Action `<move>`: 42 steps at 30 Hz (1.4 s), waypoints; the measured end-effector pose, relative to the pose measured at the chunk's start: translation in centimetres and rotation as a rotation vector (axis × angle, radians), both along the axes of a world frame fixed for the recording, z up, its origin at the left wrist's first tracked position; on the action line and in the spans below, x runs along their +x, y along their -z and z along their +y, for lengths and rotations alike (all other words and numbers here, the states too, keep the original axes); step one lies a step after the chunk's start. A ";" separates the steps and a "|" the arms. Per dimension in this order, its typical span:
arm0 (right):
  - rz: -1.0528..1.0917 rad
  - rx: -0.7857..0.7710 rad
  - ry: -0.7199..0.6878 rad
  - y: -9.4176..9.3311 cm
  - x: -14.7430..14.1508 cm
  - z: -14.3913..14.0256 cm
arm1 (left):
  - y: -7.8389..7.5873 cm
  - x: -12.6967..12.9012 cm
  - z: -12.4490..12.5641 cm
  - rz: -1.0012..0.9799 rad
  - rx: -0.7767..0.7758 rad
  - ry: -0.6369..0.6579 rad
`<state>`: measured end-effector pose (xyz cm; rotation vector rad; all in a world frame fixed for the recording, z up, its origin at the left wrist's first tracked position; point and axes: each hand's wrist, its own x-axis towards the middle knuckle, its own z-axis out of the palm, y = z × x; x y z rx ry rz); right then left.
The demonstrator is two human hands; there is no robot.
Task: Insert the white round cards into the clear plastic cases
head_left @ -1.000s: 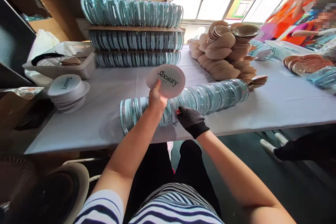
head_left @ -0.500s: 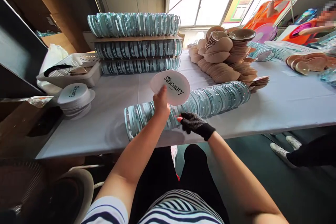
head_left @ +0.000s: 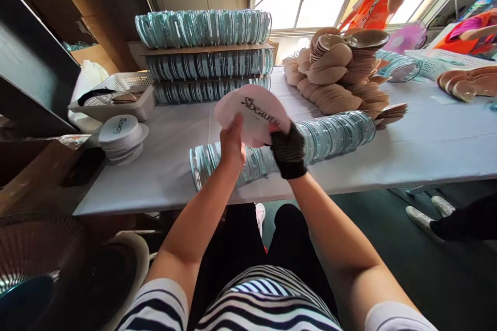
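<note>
Between my hands is a white oval printed card with dark "beauty" lettering, held above the table. It looks like there may be more than one card in the grip. My bare left hand pinches its lower left edge, thumb on the printed face. My right hand, in a dark fingerless glove, grips its right side, with the fingers partly hidden. Under both hands a long row of clear round plastic cases lies on its side on the table. A stack of similar printed cards sits at the left.
Three tiers of clear cases stand at the back, separated by cardboard. Beige cup-shaped pieces are heaped behind the row. A white basket is at the left, a fan lower left. People in orange are across the table.
My right hand has risen from the row of cases to the card's right side and taken hold of it. The card is now tilted and held by both hands.
</note>
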<state>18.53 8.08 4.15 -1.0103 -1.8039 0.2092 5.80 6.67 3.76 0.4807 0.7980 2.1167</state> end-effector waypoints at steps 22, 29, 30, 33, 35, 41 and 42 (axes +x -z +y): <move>-0.803 -0.365 0.081 5.6 0.9 -5.3 | 2.0 -4.3 1.1 -0.186 -0.010 -0.057; -0.710 -0.294 0.043 6.3 0.9 -4.8 | 2.2 -4.5 0.8 -0.183 -0.042 -0.025; -0.737 -0.304 0.020 6.2 0.6 -4.6 | 2.3 -4.6 0.8 -0.180 -0.042 -0.023; -0.856 -0.323 -0.033 5.9 -0.5 -4.0 | 2.3 -4.7 0.8 -0.184 -0.023 -0.022; -0.869 -0.362 -0.074 5.6 -0.8 -3.8 | 2.1 -4.7 0.8 -0.193 -0.025 -0.020; -0.147 -1.157 -0.521 4.8 -0.7 -3.4 | 1.8 -4.4 0.5 -0.193 -0.052 -0.024; 0.012 -1.268 -0.604 4.7 -0.8 -3.2 | 1.9 -4.3 0.5 -0.184 -0.052 -0.022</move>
